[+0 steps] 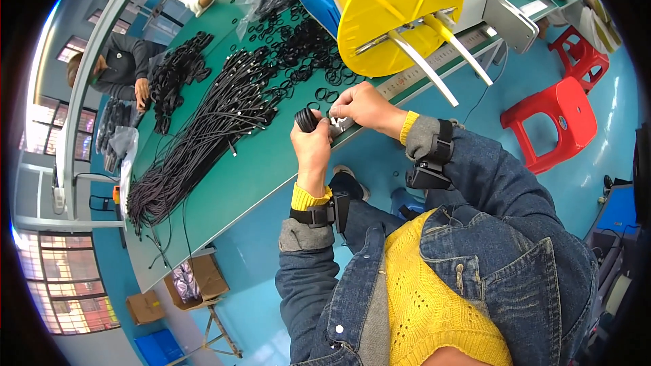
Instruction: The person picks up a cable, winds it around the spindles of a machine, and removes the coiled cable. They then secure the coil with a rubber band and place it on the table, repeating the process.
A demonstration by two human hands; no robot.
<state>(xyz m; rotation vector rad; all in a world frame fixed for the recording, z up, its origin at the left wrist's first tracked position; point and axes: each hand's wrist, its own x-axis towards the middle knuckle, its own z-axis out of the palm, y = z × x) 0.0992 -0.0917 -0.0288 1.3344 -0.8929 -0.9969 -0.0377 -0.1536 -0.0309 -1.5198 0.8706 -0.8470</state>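
My left hand is closed around a small coiled black cable at the front edge of the green table. Close beside it, my right hand has thumb and fingers pinched together by a small pale, shiny piece; what lies between the fingertips is too small to make out. A heap of long black cables with light metallic ends lies to the left. Many loose black rings are scattered beyond my hands. Above my right hand hangs a yellow disc with white rods, fixed to a machine.
The green table ends just before my body. A metal ruler strip runs along its edge under the machine. Red stools stand at right, cardboard boxes below left. Across the table, a person in dark clothes handles black cables.
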